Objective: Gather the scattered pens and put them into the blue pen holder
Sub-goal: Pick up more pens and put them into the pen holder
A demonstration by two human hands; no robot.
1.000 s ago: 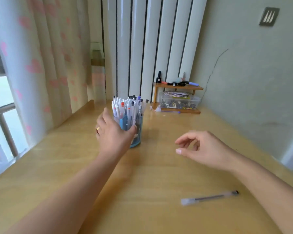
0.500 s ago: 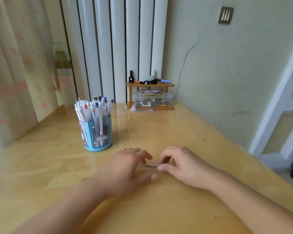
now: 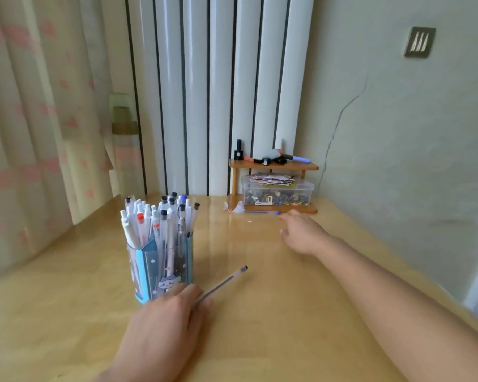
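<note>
A: Where is the pen (image 3: 224,282)?
B: My left hand (image 3: 166,318) pinches its near end; the cap points away from the grip, just beside the blue pen holder (image 3: 160,268).
A: And handling?
B: Light, stiff, probably slippery; I would grip mid-barrel. My right hand (image 3: 301,235) is spread, empty, above the worktop (image 3: 287,312).
</note>
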